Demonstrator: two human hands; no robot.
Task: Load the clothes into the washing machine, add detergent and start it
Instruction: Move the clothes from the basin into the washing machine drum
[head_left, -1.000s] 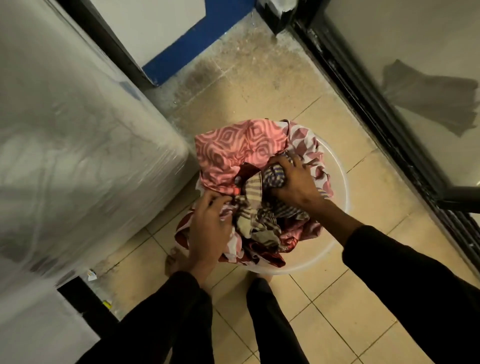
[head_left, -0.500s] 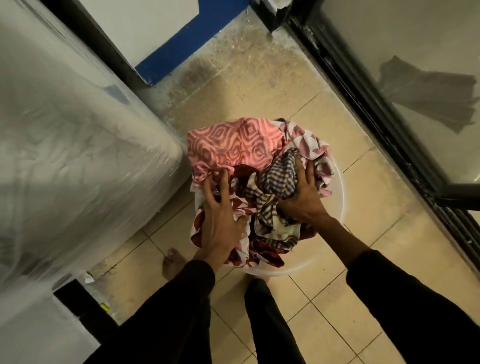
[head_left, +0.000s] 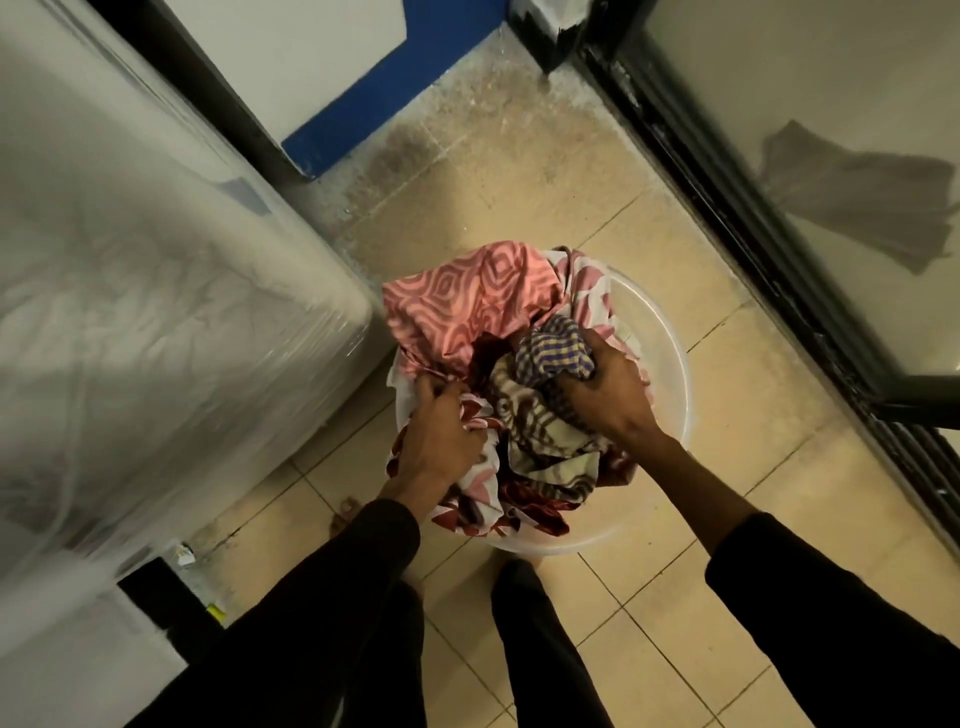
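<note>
A clear plastic basin (head_left: 670, 364) sits on the tiled floor (head_left: 649, 234), piled with clothes (head_left: 519, 415). On the far left of the pile lies a pink patterned cloth (head_left: 467, 296); a checked blue and yellow cloth (head_left: 556, 351) sits near the middle, with a striped beige piece (head_left: 540, 436) just near of it. The left hand (head_left: 441, 436) grips the red and white fabric at the near left of the pile, fingers curled into it. The right hand (head_left: 608, 395) grips the checked cloth, fingers curled round its right side. Both arms wear black sleeves (head_left: 831, 613). To the left of the basin stands the washing machine (head_left: 156, 312), wrapped in clear plastic film. A dark-framed glass door (head_left: 779, 208) runs along the right.
</note>
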